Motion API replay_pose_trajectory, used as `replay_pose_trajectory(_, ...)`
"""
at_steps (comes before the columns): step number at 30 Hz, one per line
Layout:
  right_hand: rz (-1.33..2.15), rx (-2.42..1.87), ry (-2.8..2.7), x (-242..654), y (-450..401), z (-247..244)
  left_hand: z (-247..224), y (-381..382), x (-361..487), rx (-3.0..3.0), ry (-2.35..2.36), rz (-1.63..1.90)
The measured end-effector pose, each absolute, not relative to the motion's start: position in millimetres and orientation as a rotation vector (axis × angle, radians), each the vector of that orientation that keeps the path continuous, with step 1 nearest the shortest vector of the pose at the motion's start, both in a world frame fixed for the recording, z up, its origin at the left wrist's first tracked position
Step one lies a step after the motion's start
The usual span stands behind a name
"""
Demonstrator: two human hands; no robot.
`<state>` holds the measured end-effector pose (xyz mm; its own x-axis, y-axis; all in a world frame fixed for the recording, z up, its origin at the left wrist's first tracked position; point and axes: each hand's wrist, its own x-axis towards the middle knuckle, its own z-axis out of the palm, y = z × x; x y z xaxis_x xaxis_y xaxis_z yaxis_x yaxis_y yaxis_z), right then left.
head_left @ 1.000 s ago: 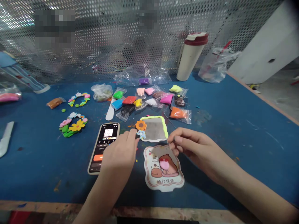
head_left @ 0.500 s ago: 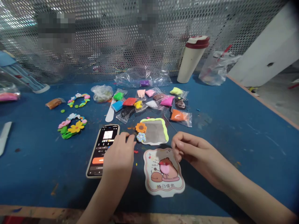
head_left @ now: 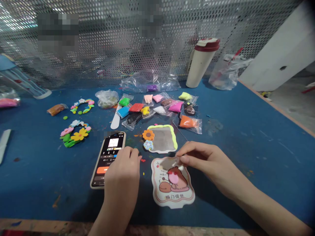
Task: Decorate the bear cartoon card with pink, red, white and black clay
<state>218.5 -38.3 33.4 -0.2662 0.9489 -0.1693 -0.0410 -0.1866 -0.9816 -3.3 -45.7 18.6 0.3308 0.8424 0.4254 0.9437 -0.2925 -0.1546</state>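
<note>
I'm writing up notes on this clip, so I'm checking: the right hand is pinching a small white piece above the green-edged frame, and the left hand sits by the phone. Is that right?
Not quite. The head view shows the right hand pinching the small white piece above the cartoon plaque, not above the green-edged frame. The left hand does sit by the phone.

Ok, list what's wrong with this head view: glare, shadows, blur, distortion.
In the head view, glare whitens the perforated metal screen at upper left, pixelated patches blur parts of it, the right hand throws a dark shadow onto the blue table, and wide-angle distortion stretches the picture's edges.
</note>
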Motion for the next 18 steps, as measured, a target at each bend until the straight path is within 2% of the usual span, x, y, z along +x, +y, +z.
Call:
replay_pose_trajectory(15, 1.563, -1.136, -1.256, 219.1, -41.1, 34.1, 23.8, -50.0, -0.3, -2.145, -1.665, -0.402)
replay_pose_trajectory(18, 1.544, -1.163, -1.287, 218.5, -41.1, 36.1, 31.8, -52.6, 1.9, -2.179, -1.716, -0.532)
